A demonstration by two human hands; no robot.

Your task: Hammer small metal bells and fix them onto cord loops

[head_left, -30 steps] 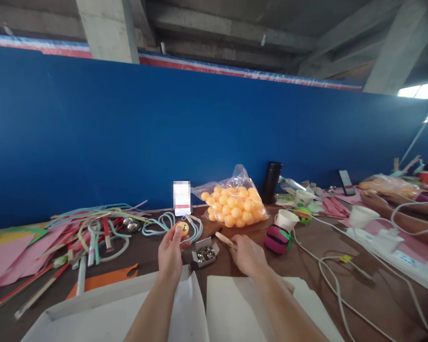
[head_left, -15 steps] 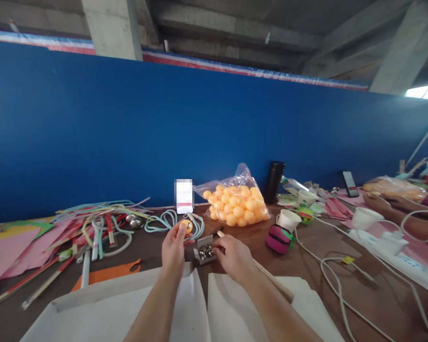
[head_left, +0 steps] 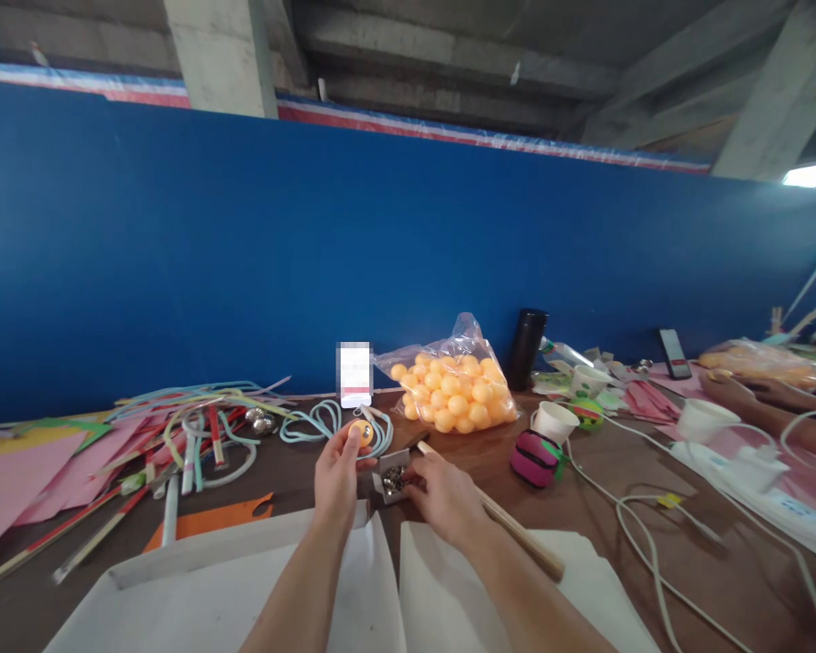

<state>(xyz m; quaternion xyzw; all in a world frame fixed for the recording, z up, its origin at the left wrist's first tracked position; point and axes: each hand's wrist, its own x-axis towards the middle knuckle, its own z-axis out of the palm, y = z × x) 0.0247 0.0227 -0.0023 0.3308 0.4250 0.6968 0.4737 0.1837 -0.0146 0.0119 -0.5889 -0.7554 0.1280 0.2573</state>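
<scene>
My left hand [head_left: 337, 479] is closed around an orange ping-pong ball [head_left: 363, 433], which bears a small shiny metal spot facing up. Just right of it lies a small grey open box [head_left: 387, 460] of shiny metal tacks [head_left: 394, 479]. At the box's right side is my right hand [head_left: 441, 490], its fingertips drawn together at the edge; whatever they hold, if anything, is hidden. A pale wooden stick [head_left: 523, 535] runs under my right wrist, its far end showing beyond the knuckles. Light-blue cord [head_left: 306, 424] lies coiled behind my left hand.
A clear bag of orange balls [head_left: 455, 390] stands behind the box. White paper [head_left: 245, 589] covers the near edge. A purple pouch [head_left: 534, 458], paper cup [head_left: 556, 422] and cables [head_left: 636, 544] lie right; coloured paper [head_left: 14, 490] and sticks lie left. Another person's hand [head_left: 727, 390] rests far right.
The whole view has shifted slightly, so things sit a little further right. My right fingers have moved slightly at the box's edge; the left hand keeps the ball.
</scene>
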